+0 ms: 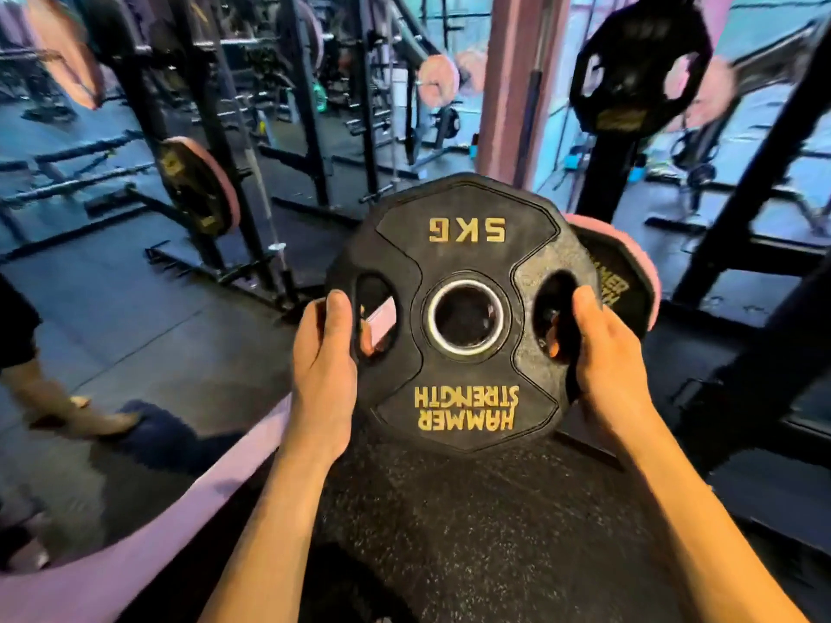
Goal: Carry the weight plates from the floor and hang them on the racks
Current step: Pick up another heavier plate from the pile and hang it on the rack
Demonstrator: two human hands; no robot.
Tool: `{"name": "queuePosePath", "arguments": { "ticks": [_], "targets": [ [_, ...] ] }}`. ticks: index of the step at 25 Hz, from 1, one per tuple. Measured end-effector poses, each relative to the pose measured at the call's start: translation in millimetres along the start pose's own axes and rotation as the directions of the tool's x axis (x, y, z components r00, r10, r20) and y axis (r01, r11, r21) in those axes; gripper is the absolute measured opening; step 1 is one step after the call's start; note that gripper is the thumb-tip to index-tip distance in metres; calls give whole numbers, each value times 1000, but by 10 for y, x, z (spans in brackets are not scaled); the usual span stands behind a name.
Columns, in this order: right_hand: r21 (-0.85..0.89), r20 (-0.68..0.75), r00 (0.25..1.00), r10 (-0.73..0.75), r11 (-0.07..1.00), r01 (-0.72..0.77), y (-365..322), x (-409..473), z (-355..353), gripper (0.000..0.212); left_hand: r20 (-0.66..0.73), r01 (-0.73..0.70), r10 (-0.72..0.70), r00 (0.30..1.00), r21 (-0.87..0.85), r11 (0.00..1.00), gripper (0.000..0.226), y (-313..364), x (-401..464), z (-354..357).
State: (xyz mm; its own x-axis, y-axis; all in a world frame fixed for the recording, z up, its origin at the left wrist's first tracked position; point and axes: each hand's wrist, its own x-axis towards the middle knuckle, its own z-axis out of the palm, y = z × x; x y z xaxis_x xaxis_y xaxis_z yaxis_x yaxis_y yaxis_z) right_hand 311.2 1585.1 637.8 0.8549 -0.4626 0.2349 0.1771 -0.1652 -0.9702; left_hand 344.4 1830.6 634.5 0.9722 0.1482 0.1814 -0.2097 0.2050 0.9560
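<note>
A black 5 kg weight plate [467,245] with gold lettering and a steel-ringed centre hole is held up flat in front of me, its text upside down. My left hand [321,366] grips its left handle slot, fingers curled through. On the opposite slot, my right hand [602,361] holds in the same way. Just behind the plate to the right, a black plate and a pink plate [629,281] hang on a rack post [602,173]. Higher on that post hangs a larger black plate [638,65].
A rack at the left [198,128] carries a black and pink plate pair [198,191]. Another person's leg and foot [58,397] stand at the left edge. A large pink-rimmed disc [494,532] lies on the floor below my arms. Dark rack frames [764,195] rise at the right.
</note>
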Motion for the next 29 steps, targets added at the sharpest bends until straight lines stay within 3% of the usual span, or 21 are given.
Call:
{"name": "queuePosePath", "arguments": {
  "ticks": [3,6,8,11,14,19,24,29],
  "targets": [
    [-31,-94,995,-34,999,31,-61,328,30,36,77,51,-52,996,26,998,45,-13,611,271],
    [21,-180,984,-19,1000,23,-66,709,-12,45,265,75,-59,962,-50,996,32,-49,1224,669],
    [117,-263,965,-6,992,38,-146,996,-80,43,396,80,-18,918,-143,986,27,-61,1585,1009],
    [85,-366,928,-71,990,109,-199,1479,-243,40,488,53,56,871,-206,977,28,-100,2058,1566],
    [79,-426,894,-139,979,190,-181,2064,-493,36,508,-17,120,853,-203,979,38,-120,2465,2164],
    [31,-388,891,-235,963,268,-377,3078,-846,38,504,-87,197,841,-233,969,41,-73,3090,3096],
    [19,-383,895,-230,966,257,-377,3908,-1064,56,501,-111,232,834,-260,959,30,-151,3646,3765],
    [43,-414,888,-201,970,239,-142,4385,-1120,44,542,-72,197,817,-243,967,37,-469,4037,4189]
  ]
}}
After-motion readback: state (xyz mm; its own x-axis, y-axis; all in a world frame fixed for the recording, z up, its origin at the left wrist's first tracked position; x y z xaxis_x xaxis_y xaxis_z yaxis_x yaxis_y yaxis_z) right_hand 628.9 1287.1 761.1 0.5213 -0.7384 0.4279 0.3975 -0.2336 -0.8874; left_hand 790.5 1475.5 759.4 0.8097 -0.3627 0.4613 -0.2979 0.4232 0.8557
